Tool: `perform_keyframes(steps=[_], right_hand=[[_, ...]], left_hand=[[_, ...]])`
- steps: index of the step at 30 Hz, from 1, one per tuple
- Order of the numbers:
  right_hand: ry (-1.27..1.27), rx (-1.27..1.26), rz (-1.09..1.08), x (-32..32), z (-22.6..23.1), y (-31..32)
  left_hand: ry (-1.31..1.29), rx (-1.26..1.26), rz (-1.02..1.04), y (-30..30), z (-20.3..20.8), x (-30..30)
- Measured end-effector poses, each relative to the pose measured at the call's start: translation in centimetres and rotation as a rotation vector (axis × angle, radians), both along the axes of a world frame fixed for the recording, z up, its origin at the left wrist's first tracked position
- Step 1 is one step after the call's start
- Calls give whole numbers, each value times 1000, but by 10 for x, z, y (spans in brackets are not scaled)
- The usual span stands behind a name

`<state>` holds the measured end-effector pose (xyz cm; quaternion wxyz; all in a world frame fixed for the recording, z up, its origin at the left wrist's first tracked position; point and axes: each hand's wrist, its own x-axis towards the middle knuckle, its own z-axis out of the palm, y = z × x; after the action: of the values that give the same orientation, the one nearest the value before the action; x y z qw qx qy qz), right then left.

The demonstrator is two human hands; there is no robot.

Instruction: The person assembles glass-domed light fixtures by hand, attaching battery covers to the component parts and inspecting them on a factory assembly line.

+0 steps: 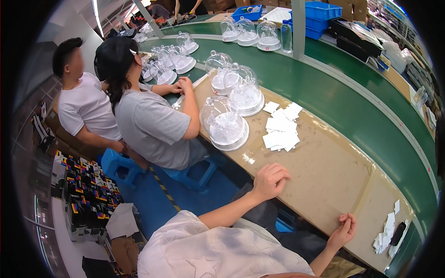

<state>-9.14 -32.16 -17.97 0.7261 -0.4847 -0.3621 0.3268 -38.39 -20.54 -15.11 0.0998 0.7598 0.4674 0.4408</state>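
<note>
My left hand [271, 181] rests on the near edge of the brown tabletop [320, 185], its fingers curled together, with nothing seen in them. Farther right, at the same edge, my right hand [343, 230] is loosely closed, thumb near the bent fingers, and no object shows in it. Beyond my left hand lies a loose pile of white cards [281, 129]. To its left stand several clear domes on round white bases, the nearest dome [224, 124] closest to my left hand. Past my right hand are small white slips [384, 236] and a black object [398, 234].
A green conveyor belt [343, 99] curves behind the table, carrying more domes [268, 37] and a clear blue bottle [286, 37]. Two people sit at left; the nearer person's hands [183, 85] are by the domes. Blue crates [320, 16] stand beyond the belt.
</note>
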Motion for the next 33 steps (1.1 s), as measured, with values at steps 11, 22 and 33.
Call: perform_keyframes(steps=[11,22,33], right_hand=[[19,-21,7,5,-10,-1],[45,-15,71,15,-17,-1],[8,-108,-88,1,0,2]], left_hand=[[-12,-8,-23,-1,-2,-4],[-22,-4,-15,-3,-2,-4],[-39,-7,-15,-3,-4,-4]])
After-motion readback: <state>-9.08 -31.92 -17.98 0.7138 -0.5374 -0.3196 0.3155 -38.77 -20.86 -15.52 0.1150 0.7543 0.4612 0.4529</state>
